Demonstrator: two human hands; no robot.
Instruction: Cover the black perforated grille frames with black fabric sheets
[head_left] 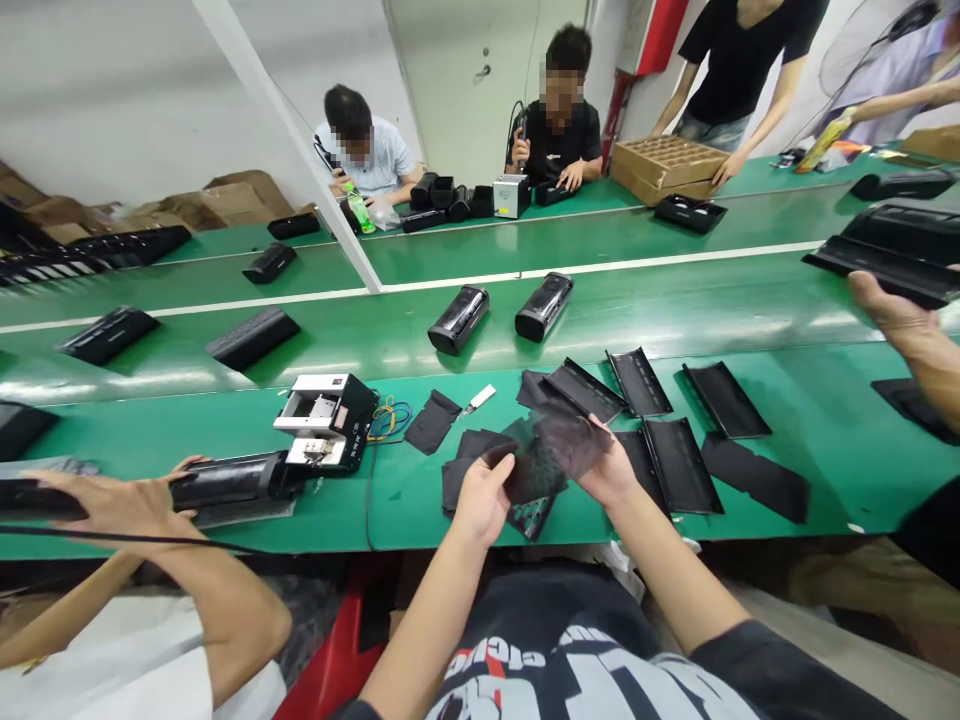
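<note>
Your left hand point(484, 500) and right hand point(609, 470) pinch thin dark cloth point(568, 446) above the near edge of the table point(412, 525), so uneven pulling may crease it.

A single wide view looks from the wearer's head, forward and down: printed T-shirt point(585, 660) nearest, left hand point(484, 495) and right hand point(611, 470) close, then across the green workbench point(405, 500) and conveyor belt point(360, 340) toward a distant door point(465, 100)
</note>
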